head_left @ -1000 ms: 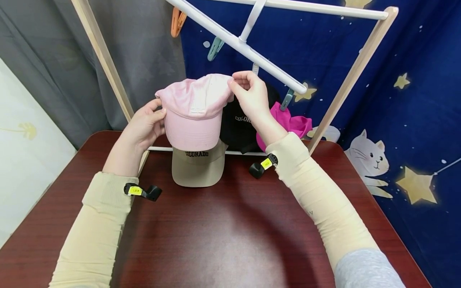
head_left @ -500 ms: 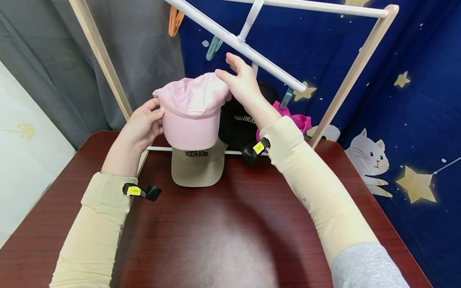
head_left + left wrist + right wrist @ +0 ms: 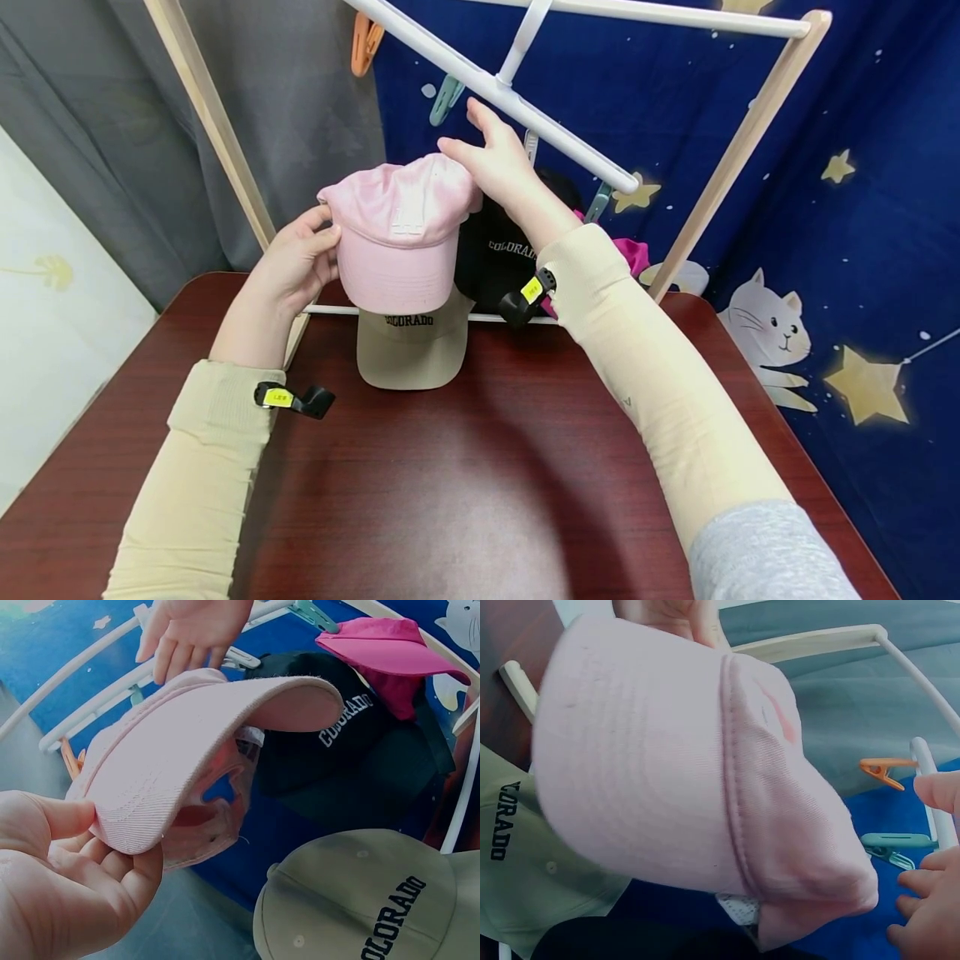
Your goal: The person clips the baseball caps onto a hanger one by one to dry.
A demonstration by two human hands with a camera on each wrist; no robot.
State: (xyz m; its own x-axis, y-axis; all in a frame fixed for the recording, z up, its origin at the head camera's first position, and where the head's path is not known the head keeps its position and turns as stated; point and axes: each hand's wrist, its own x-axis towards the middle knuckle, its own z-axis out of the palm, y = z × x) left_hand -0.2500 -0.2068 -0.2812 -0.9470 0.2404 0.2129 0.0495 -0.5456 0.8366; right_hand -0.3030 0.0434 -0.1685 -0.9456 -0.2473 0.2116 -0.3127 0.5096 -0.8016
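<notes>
My left hand [image 3: 288, 262] pinches a pink baseball cap [image 3: 397, 267] at the side of its brim, thumb on one face and fingers beneath in the left wrist view. The cap hangs in the air with its brim down and crown up. My right hand [image 3: 498, 162] is raised at the top right of the crown, fingers spread and holding nothing. Just beyond its fingertips, a teal clothespin [image 3: 447, 100] hangs from the white hanger bar [image 3: 566, 137]. The right wrist view shows this teal clothespin [image 3: 898, 841] beside the right hand [image 3: 934, 892].
Behind the pink cap hang a khaki cap [image 3: 412, 358] and a black cap [image 3: 487, 267]. A magenta cap [image 3: 397, 656] hangs from another teal clothespin [image 3: 313, 615]. An orange clothespin [image 3: 366, 46] is at the bar's left. A wooden rack post [image 3: 738, 158] stands right on the dark table [image 3: 420, 467].
My right hand has let go of the pink cap's crown, opened, and moved up and left toward the middle teal clothespin. The left hand and the cap have barely moved.
</notes>
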